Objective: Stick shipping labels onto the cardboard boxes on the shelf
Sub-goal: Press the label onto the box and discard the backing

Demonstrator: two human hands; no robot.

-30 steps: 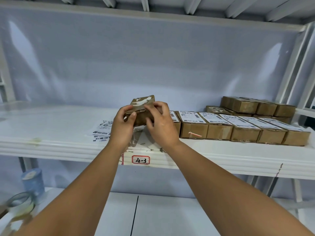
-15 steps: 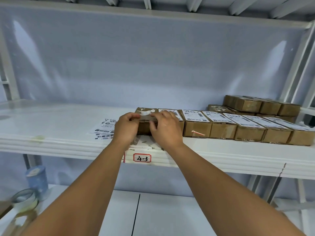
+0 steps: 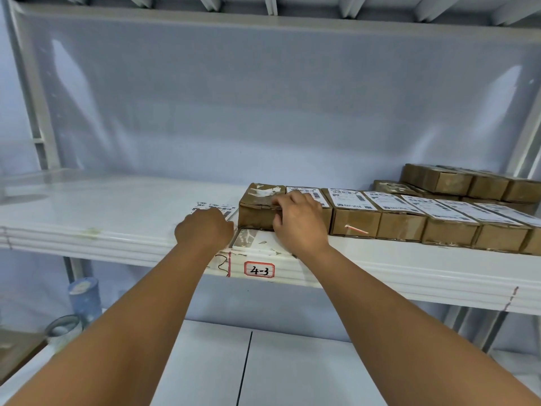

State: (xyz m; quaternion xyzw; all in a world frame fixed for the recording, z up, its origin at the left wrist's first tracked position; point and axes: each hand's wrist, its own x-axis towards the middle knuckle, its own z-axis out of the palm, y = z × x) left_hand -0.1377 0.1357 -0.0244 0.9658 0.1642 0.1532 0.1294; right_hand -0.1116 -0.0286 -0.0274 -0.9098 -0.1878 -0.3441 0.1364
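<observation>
Resting on the white shelf (image 3: 87, 241), an unlabelled box (image 3: 257, 209) of brown cardboard stands at the left end of a row, its top marked with white scraps of torn paper. The person's right hand (image 3: 298, 221) grips its near right corner: bent fingers (image 3: 282, 200) press together on the top edge and the thumb lies against the front face. At 9 o'clock from that box, just beside it, a small stack of shipping labels (image 3: 215, 207) lies flat. The left hand (image 3: 205, 230) covers the stack's near edge, knuckles up; its fingers are hidden, so whether they pinch a label cannot be told. Toward 3 o'clock run the labelled boxes (image 3: 395, 212), side by side and touching. At 1 o'clock, further back, bare boxes (image 3: 456, 183) are stacked. A red-edged tag (image 3: 259, 269) reading 4-3 sits on the shelf front at 6 o'clock. Tape rolls (image 3: 63, 326) stand far down at 8 o'clock.
</observation>
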